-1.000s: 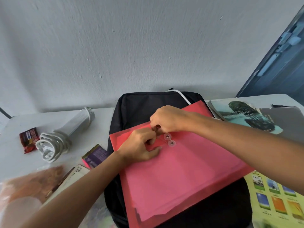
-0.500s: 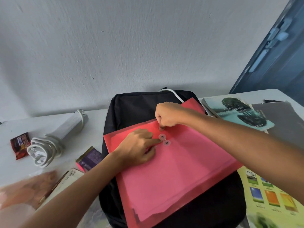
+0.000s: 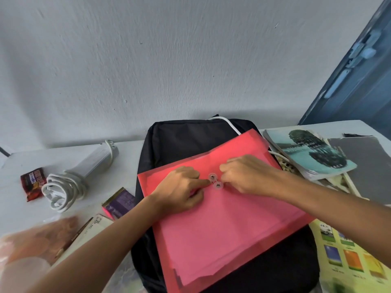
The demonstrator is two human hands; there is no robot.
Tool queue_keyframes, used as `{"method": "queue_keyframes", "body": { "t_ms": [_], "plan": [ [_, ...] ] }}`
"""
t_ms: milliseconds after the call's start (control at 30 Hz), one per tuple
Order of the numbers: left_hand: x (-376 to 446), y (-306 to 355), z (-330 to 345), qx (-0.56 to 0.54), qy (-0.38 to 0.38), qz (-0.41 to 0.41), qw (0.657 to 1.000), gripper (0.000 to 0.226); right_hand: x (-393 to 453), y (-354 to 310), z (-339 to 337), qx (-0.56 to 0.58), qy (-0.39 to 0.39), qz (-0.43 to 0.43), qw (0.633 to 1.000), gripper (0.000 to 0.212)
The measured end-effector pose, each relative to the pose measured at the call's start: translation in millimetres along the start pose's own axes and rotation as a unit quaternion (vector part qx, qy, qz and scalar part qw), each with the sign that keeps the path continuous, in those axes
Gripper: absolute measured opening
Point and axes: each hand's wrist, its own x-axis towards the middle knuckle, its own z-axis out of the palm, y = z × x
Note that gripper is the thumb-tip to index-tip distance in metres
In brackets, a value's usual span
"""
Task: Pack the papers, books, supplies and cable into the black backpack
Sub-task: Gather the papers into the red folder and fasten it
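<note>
Two bare hands meet at the string clasp of a translucent red plastic envelope folder [image 3: 222, 225], which lies tilted flat on top of the black fabric backpack [image 3: 179, 140]. Backpack lies flat on the white table [image 3: 19, 166], top end toward the wall. Left hand [image 3: 179, 191] rests on the folder flap, index fingertip touching the pair of clear round clasp buttons [image 3: 215, 181], other fingers curled under; whether it holds anything, cannot tell. Right hand [image 3: 243, 176] just right of the buttons, fingers curled down as if pinching at the clasp; string too thin to see, so actual hold cannot tell. Pale sheets show through the folder.

Left of the backpack: white power strip with coiled white cable [image 3: 74, 182], red snack wrapper [image 3: 33, 183] beyond it, purple foil packet [image 3: 120, 203] just beside the backpack edge, cream notebook [image 3: 88, 231] nearer the camera with a blurred orange plastic bag [image 3: 31, 240] on it.

Right of the backpack: teal book with tree cover [image 3: 313, 155] on a stack, grey sheet [image 3: 368, 166] behind it, yellow-green printed leaflet [image 3: 351, 259] near the camera. A white cord [image 3: 226, 121] runs over the backpack's top end.
</note>
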Motion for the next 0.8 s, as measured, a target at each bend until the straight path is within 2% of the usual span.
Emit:
{"method": "queue_keyframes", "body": {
  "t_ms": [200,300,433,533,633,667,700,733,800],
  "plan": [
    [0,0,1,-0.011,-0.002,0.004,1.0,0.033,12,-1,-11,-0.051,-0.034,-0.053,0.997,0.019],
    [0,-1,1,-0.01,0.008,0.01,1.0,0.034,21,-4,-16,-0.044,-0.08,-0.018,0.996,0.01],
    [0,-2,3,-0.016,0.028,0.015,0.999,0.032,30,-9,-25,-0.046,-0.146,-0.012,0.988,0.016],
    [-1,-4,5,-0.021,0.04,0.012,0.999,0.028,34,-12,-21,-0.012,-0.175,-0.008,0.984,0.014],
    [-3,-2,3,-0.071,0.065,-0.035,0.995,0.015,42,-15,-15,0.059,-0.165,-0.001,0.985,0.014],
    [-4,-2,3,-0.091,0.086,-0.062,0.99,0.016,46,-15,-13,0.087,-0.156,0.004,0.984,0.015],
    [-5,-2,3,-0.104,0.104,-0.086,0.985,0.029,50,-15,-12,0.107,-0.152,0.011,0.983,0.016],
    [-6,-3,3,-0.111,0.111,-0.099,0.983,0.041,55,-15,-11,0.124,-0.148,0.018,0.981,0.018],
    [-8,-4,5,-0.121,0.11,-0.105,0.981,0.048,64,-9,-10,0.153,-0.141,0.046,0.977,0.019]
  ]
}}
